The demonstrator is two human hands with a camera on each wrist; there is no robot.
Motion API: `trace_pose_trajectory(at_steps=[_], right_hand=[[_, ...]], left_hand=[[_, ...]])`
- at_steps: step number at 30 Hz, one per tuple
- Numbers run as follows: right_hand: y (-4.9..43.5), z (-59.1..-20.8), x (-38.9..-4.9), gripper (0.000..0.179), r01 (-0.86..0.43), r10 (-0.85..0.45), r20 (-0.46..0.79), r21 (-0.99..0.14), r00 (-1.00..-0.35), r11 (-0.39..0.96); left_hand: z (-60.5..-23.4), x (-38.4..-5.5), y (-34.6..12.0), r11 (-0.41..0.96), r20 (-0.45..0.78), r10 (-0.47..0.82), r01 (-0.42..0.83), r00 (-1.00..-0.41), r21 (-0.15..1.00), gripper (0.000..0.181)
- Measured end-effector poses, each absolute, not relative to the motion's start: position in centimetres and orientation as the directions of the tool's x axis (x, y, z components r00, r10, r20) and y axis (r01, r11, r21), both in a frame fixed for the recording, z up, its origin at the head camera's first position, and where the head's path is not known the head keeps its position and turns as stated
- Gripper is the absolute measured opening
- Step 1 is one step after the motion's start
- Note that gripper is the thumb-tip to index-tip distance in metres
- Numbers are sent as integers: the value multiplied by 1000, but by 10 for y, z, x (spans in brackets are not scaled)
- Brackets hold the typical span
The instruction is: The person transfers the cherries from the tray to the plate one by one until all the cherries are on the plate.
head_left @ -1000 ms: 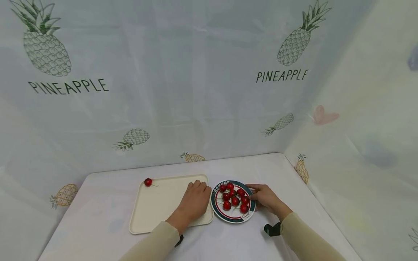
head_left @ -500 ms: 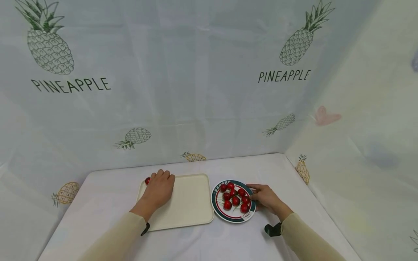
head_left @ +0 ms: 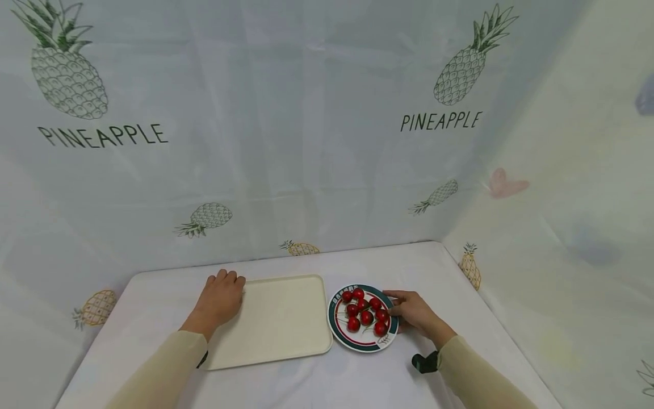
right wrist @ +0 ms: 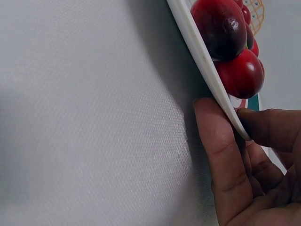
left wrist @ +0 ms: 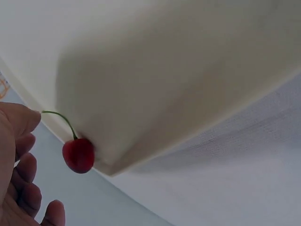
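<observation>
My left hand (head_left: 218, 301) is over the far left corner of the cream tray (head_left: 278, 324). In the left wrist view its thumb and forefinger pinch the end of a green stem, whose red cherry (left wrist: 78, 155) overlaps the tray's corner. The head view has this cherry hidden under the hand. My right hand (head_left: 420, 312) grips the right rim of a round plate (head_left: 340, 334), white with a dark green band. On the plate lie several cherries (head_left: 366, 317) with stems. The right wrist view puts fingers on both sides of the white rim (right wrist: 207, 70).
Tray and plate stand side by side on a table (head_left: 368, 380) with a white cloth. Behind it hangs a pale curtain (head_left: 306, 142) printed with pineapples, and another wall of cloth (head_left: 562, 227) rises at the right. A dark strap (head_left: 426, 362) sits at the right wrist.
My left hand has moved left across the tray to its far left corner and covers the cherry there in the head view. The right hand and the plate have stayed in place.
</observation>
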State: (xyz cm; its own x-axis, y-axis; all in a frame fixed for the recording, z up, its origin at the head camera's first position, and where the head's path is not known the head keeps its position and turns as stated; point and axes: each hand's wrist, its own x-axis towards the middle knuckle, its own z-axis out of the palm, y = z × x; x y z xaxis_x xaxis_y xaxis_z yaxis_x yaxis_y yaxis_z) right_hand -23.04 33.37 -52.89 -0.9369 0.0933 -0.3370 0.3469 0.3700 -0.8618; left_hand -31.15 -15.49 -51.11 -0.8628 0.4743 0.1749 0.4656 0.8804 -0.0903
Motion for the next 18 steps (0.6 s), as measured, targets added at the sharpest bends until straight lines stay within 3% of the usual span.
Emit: trace_pose_trajectory(at_steps=[10,18], right_hand=[[333,-530,-230,51,348,85,-341,-862,-936,369],[333,-527,-229,51,348,92,-339,-861,-936,372]], left_hand=[[-518,-308,-147,876,40,478,473,-877,-93,18],[-523,-304,-154,880,51,469,462,-882,-107,15]])
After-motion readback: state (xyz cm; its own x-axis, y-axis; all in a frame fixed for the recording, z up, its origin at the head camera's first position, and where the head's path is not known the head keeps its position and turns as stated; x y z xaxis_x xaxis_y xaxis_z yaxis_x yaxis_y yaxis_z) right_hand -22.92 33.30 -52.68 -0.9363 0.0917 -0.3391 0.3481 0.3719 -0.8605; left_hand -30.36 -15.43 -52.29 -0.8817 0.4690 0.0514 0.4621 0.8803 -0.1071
